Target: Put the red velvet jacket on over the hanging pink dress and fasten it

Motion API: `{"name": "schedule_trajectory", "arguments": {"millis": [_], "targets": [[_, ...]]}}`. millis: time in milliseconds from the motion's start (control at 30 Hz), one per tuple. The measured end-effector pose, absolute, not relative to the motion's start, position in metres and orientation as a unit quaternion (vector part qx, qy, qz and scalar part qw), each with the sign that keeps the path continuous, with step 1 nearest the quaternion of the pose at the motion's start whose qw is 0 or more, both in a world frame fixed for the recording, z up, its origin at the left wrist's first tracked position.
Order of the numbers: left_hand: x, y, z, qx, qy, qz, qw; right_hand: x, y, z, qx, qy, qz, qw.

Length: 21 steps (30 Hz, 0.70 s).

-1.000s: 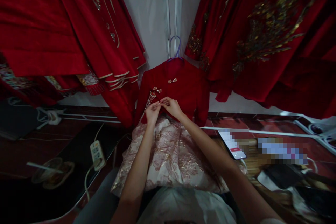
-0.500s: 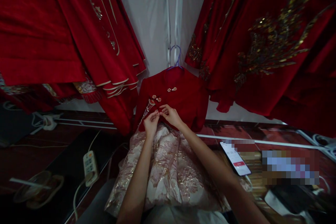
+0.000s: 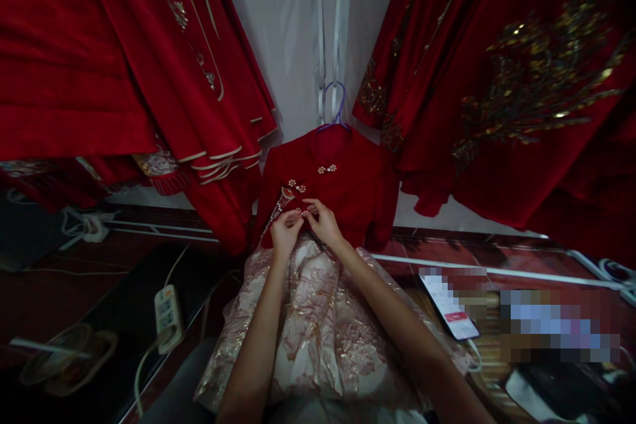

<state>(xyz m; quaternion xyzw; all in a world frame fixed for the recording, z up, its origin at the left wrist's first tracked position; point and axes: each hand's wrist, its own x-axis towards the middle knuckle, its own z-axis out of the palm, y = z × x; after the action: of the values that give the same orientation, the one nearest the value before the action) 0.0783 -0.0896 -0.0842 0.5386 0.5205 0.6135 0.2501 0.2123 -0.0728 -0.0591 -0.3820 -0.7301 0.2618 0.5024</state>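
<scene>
the jacket (image 3: pixel 345 195) hangs straight ahead, length running away, bottom by the skirt (image 3: pixel 313 324). left hand (image 3: pixel 286 232) and right hand (image 3: pixel 322 222) sit low on its front, equally near, each grip seemingly pinching its edge; detail too small.

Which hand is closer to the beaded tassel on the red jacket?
Left. The left hand is close beside the beaded tassel, just below and right of its top; the right hand is farther right, beyond the left.
</scene>
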Motion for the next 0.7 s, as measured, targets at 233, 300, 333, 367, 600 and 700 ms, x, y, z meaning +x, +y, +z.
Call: {"name": "schedule_trajectory", "arguments": {"millis": [233,300,333,367,600,700], "targets": [[0.08,-0.084,-0.091,0.56,0.518,0.607,0.224,0.207,-0.072,-0.067,-0.386,-0.725,0.261,0.507],[0.085,-0.085,-0.095,0.546,0.511,0.617,0.245,0.208,-0.074,-0.069,-0.381,-0.722,0.27,0.511],[0.088,-0.087,-0.097,0.536,0.509,0.623,0.255,0.208,-0.076,-0.069,-0.383,-0.716,0.269,0.517],[0.091,-0.088,-0.099,0.525,0.508,0.631,0.261,0.209,-0.078,-0.069,-0.392,-0.705,0.265,0.529],[0.099,-0.101,-0.098,0.495,0.552,0.642,0.195,0.22,-0.095,-0.061,-0.494,-0.559,0.18,0.641],[0.098,-0.105,-0.095,0.531,0.554,0.618,0.172,0.217,-0.097,-0.066,-0.47,-0.596,0.214,0.614]]}}
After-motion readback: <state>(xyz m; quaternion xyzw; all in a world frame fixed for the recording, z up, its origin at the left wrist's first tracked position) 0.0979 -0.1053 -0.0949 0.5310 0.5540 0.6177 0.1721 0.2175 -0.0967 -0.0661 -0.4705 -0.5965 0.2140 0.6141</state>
